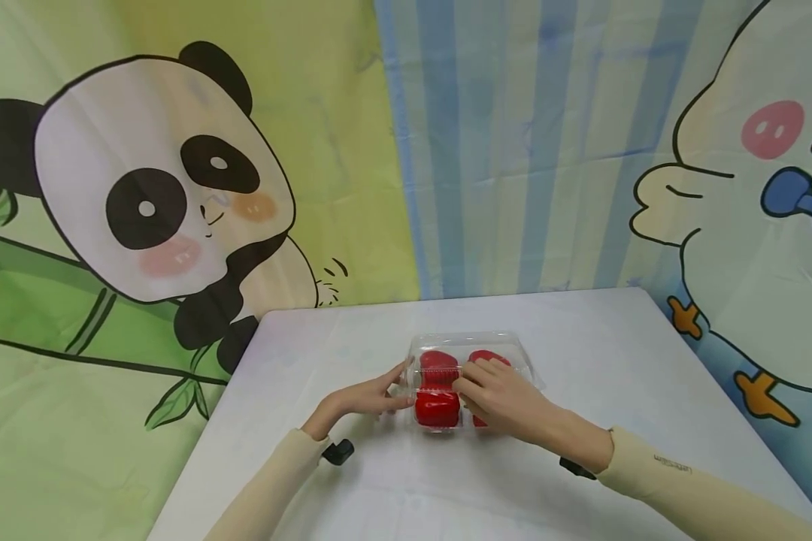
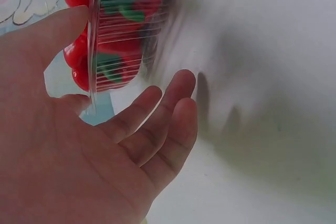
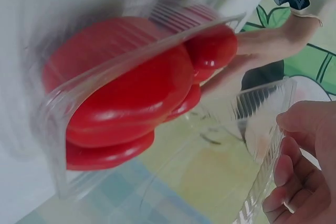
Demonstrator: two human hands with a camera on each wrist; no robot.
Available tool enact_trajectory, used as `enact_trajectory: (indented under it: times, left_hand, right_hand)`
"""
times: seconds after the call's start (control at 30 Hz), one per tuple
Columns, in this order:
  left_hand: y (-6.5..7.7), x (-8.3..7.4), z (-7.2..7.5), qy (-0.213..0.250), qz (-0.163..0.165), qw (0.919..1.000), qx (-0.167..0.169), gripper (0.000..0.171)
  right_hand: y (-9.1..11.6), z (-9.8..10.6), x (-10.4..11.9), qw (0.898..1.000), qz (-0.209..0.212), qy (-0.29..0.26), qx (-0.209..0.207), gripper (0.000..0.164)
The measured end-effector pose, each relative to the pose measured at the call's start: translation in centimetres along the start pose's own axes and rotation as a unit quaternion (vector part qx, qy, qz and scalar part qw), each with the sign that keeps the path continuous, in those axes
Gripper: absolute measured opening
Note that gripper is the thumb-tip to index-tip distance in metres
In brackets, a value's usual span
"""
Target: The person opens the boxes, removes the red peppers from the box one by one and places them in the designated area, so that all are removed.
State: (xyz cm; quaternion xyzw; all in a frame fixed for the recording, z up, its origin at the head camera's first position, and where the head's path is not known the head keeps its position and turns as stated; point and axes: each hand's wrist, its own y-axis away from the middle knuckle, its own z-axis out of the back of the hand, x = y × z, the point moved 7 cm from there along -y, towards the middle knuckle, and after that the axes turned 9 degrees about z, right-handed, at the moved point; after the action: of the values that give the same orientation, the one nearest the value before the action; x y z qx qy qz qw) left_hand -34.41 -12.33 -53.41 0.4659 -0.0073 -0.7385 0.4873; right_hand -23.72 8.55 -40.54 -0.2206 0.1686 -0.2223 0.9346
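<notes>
A clear plastic clamshell box [image 1: 529,368] sits on the white table with several red bell peppers [image 1: 437,410] inside, and their green stems show through its wall in the left wrist view. My left hand [image 1: 368,396] is at the box's left side. Its thumb touches the rim [image 2: 93,51], while the other fingers spread loosely beside the wall. Over the right part of the box, my right hand [image 1: 507,402] pinches the edge of the transparent lid [image 3: 262,174] between thumb and fingers. The lid stands raised from the peppers. My right hand hides part of the right-hand peppers in the head view.
The white table [image 1: 338,338] extends around the box on all sides. Behind it hangs a cloth backdrop [image 1: 501,150] with a panda, stripes and a white bird. A small black device [image 1: 338,451] is strapped at my left wrist, and another [image 1: 577,469] at my right.
</notes>
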Motion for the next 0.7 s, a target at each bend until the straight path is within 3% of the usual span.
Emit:
enact_trajectory:
  times: [0.4,0.7]
  left_hand:
    - [-0.9,-0.3,1.3,-0.002,0.003,1.0,0.003,0.092]
    - [-1.7,-0.4,1.5,0.004,0.006,0.9999,0.011,0.092]
  right_hand:
    - [2.5,2.6,-2.4,0.999,-0.024,-0.004,-0.037,0.037]
    - [4.8,4.4,-5.0,0.995,-0.082,0.004,-0.051,0.037]
